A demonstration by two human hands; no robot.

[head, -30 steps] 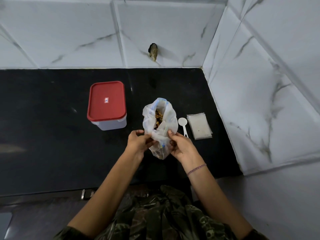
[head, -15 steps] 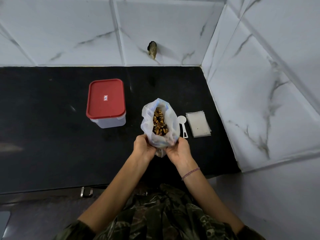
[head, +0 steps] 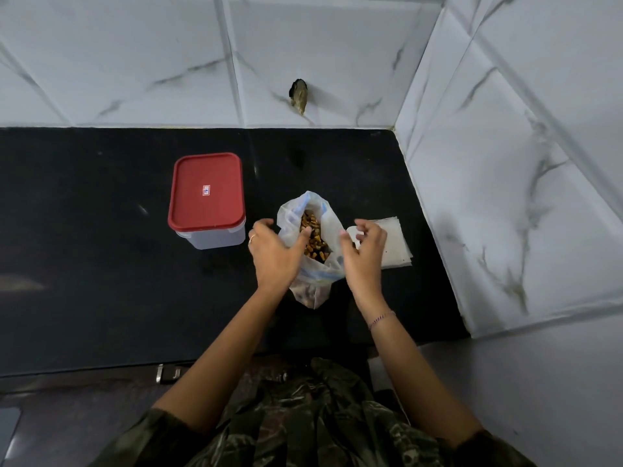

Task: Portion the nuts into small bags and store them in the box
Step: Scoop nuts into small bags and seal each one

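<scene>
A clear plastic bag point(head: 332, 227) stands on the black counter with its mouth wide, brown nuts point(head: 313, 235) showing inside. My left hand point(head: 273, 252) is at the bag's left side, thumb touching the rim, fingers loosely curled and holding nothing. My right hand point(head: 365, 254) hovers at the bag's right side, fingers loosely curled, thumb near the plastic. A white spoon point(head: 352, 233) lies mostly hidden under that hand. A flat stack of small clear bags point(head: 396, 246) lies just right of it. The clear box with a red lid point(head: 206, 193) stands closed to the left.
The black counter point(head: 101, 264) runs left from the box. White marble-look tiled walls point(head: 505, 197) close the back and right side. A dark hole point(head: 298, 94) marks the back wall. The counter's front edge is near my body.
Both hands have let go of the bag's lower part and risen to the sides of its mouth. The bag now stands wider, with more nuts showing.
</scene>
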